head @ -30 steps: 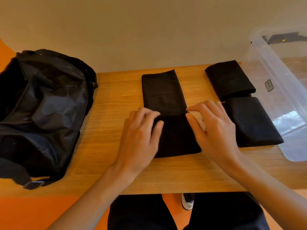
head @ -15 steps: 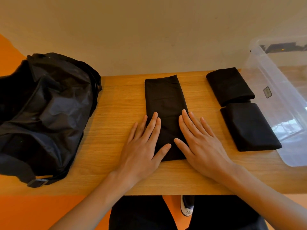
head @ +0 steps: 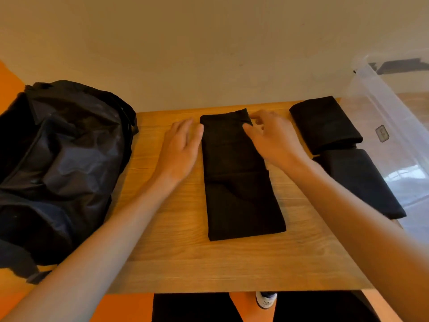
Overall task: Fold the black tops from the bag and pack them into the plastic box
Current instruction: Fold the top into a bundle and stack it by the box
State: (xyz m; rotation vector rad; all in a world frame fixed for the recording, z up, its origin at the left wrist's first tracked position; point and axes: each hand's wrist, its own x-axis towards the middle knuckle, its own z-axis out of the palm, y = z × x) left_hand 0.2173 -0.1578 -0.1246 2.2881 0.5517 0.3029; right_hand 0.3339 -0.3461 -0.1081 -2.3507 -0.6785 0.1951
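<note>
A long top [head: 241, 182] lies on the table [head: 176, 252]. The left hand [head: 181, 149], fingers straight, is at its far left edge. The right hand [head: 274, 140] is at its far right corner, grip unclear. Two folded tops [head: 325, 124] lie outside the box [head: 394, 112], just beside it. The bag's [head: 62, 163] contents are too dark to tell.

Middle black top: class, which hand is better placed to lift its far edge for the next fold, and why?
Right, probably. The right hand has fingers at the middle black top's far corner; the left hand lies flat beside it.
</note>
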